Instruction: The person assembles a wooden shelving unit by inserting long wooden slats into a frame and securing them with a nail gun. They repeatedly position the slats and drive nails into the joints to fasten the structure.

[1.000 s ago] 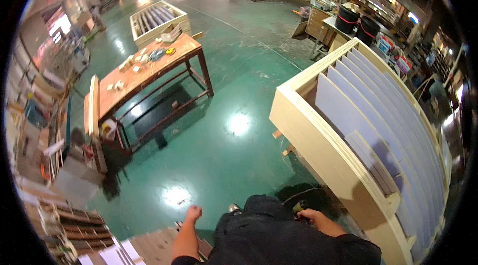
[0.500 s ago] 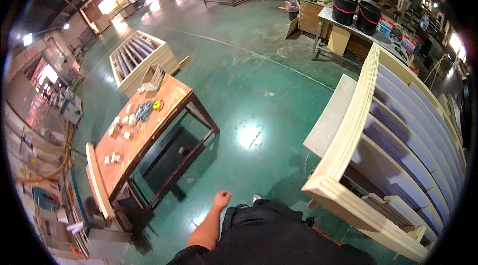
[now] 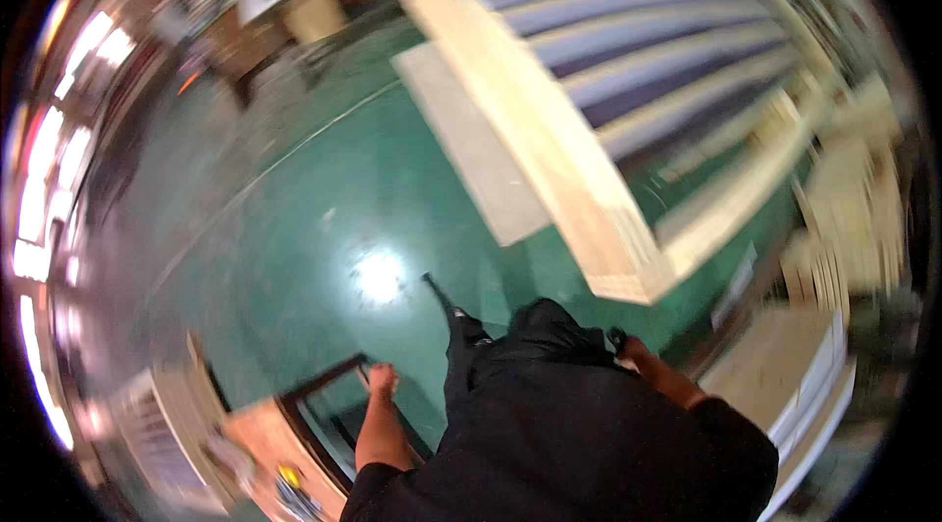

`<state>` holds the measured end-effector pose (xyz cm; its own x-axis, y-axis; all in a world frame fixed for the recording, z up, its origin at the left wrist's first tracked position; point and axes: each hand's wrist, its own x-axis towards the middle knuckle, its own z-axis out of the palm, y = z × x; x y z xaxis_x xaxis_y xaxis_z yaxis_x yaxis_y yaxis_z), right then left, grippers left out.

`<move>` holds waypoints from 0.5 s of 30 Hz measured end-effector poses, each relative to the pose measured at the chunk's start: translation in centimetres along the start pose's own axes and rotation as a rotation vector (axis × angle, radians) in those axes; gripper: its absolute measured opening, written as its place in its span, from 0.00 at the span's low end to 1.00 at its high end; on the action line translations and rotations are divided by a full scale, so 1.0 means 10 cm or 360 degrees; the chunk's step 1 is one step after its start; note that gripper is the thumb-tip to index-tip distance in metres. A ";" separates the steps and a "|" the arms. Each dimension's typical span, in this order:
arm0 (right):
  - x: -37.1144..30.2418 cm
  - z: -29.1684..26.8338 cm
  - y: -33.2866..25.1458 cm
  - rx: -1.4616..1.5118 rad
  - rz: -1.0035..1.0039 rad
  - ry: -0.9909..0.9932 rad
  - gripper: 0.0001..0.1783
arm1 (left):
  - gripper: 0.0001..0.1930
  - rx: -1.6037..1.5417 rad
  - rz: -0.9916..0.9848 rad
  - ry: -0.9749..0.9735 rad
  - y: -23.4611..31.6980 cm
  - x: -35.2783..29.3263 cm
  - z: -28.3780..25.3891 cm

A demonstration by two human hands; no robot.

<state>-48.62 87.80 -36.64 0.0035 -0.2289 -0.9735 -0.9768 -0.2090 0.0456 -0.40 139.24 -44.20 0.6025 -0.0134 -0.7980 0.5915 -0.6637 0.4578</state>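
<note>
My left hand point(image 3: 383, 380) is held out low beside my body, its fingers curled in with nothing visible in them. Behind it stands the dark frame of a wooden-topped worktable point(image 3: 263, 439). My right hand point(image 3: 636, 355) is close to my right side, partly hidden by my dark clothing. Its fingers are bent around a small black object point(image 3: 616, 338) whose kind I cannot make out. Ahead and to the right is a large pale wooden frame point(image 3: 549, 149) with several grey-blue slats point(image 3: 638, 41) across it; neither hand touches it.
A flat pale board point(image 3: 471, 144) juts from the frame's left side. Stacked panels point(image 3: 785, 365) and cut wood pieces point(image 3: 849, 218) stand at the right. A second slatted crate point(image 3: 177, 424) sits at the lower left. Green floor point(image 3: 294, 228) lies between. Blur softens much of the view.
My view has swung to the right. The large frame now stands ahead, the worktable has slipped to the lower left, and my right hand has come into sight.
</note>
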 end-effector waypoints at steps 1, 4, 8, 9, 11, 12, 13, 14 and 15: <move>-0.05 0.12 -0.05 0.0075 0.0030 0.0036 0.24 | 0.10 -0.0010 0.0191 0.0046 0.54 0.23 -0.02; -0.25 0.78 -0.31 0.0410 -0.0191 0.0638 0.22 | 0.08 0.0151 0.1307 0.0066 2.22 0.74 -0.01; -0.07 1.69 -0.29 0.0698 -0.0094 0.0599 0.24 | 0.06 -0.0049 0.1985 -0.0256 4.58 -0.62 1.02; -0.21 1.81 -0.50 0.0907 -0.0063 0.0506 0.22 | 0.05 0.0099 0.2305 -0.0225 5.00 -1.05 1.09; -0.25 2.03 -0.67 0.0944 -0.0056 0.0509 0.18 | 0.05 0.0221 0.2717 -0.0316 5.61 -1.94 1.26; -0.18 2.18 -0.72 0.0938 -0.0045 0.0572 0.13 | 0.06 0.0208 0.2820 -0.0433 5.80 -2.31 1.38; -0.09 2.23 -0.70 0.1033 -0.0099 0.0540 0.11 | 0.08 0.0273 0.2999 -0.0571 5.93 -2.59 1.49; -0.03 2.36 -0.72 0.1131 -0.0151 0.0492 0.09 | 0.10 0.0353 0.3163 -0.0721 6.05 -2.78 1.57; 0.04 2.40 -0.77 0.0960 -0.0252 0.0426 0.07 | 0.13 0.0549 0.3309 -0.0856 6.16 -2.93 1.63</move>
<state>-46.23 112.15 -42.75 0.1335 -0.4829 -0.8654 -0.9084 0.2896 -0.3017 9.66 86.56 1.06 -0.1259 -0.8042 0.5808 -0.6616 0.5044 0.5549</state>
